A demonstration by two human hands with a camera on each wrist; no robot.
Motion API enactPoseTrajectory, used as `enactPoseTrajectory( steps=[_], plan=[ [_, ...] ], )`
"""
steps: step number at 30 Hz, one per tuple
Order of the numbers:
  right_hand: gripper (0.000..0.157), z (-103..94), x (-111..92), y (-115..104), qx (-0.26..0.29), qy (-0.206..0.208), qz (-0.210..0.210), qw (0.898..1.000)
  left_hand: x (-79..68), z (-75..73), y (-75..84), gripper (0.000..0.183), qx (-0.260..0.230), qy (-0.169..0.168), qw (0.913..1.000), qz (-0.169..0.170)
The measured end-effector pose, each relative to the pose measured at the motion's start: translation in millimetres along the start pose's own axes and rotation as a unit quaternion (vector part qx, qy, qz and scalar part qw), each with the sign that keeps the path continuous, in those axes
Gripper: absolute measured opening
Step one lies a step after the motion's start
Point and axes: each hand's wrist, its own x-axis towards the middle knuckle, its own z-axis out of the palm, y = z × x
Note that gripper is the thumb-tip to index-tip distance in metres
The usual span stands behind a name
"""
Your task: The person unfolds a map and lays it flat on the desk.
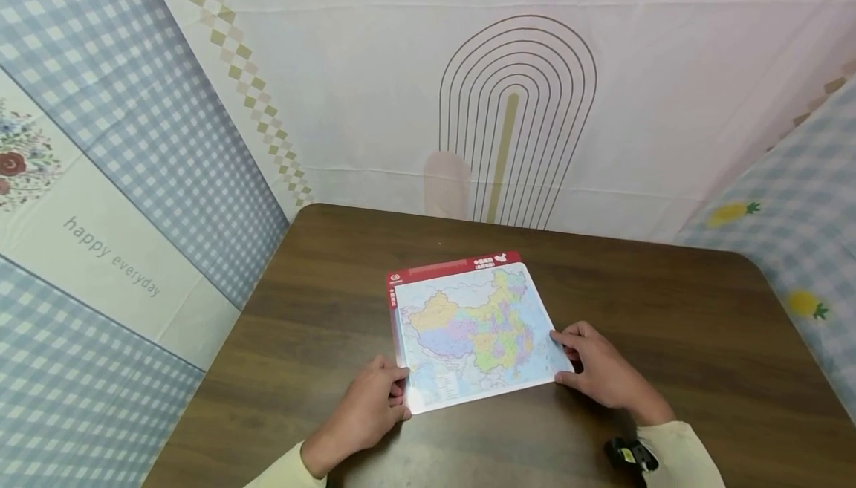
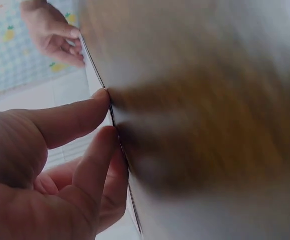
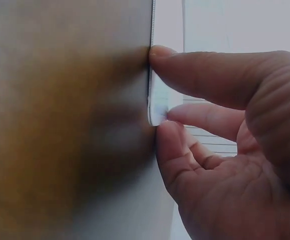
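A thin map of China, with a red band along its far edge and pale coloured regions, lies face up on the brown wooden table. At its near left corner my left hand holds the edge between bent fingers and thumb. My right hand does likewise at the near right corner, index finger on the side edge and thumb near the corner. The left wrist view shows the thumb and fingertips against the map's thin edge. From the right wrist, the fingers meet around its rounded corner.
The dark wood table has rounded far corners. Behind it hangs a pale cloth with an arch pattern, and checked cloth covers the left side. A black strap device sits at the right wrist.
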Motion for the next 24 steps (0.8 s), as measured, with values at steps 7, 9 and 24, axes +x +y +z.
enactPoseTrajectory(
  steps=[7,9,24],
  plan=[
    [0.066,-7.7,12,3,-0.035,-0.017,-0.008,0.999,-3.8,8.1,8.7,0.05,0.005,0.001,1.0,0.0],
    [0.065,-10.0,15,4,-0.041,-0.015,-0.017,0.999,-4.1,9.7,11.1,0.044,0.009,0.005,0.9999,0.002],
    [0.066,-3.1,9,-13,-0.045,0.029,0.002,0.999,-3.3,6.5,7.3,0.047,-0.048,0.002,0.9987,0.016]
  ],
)
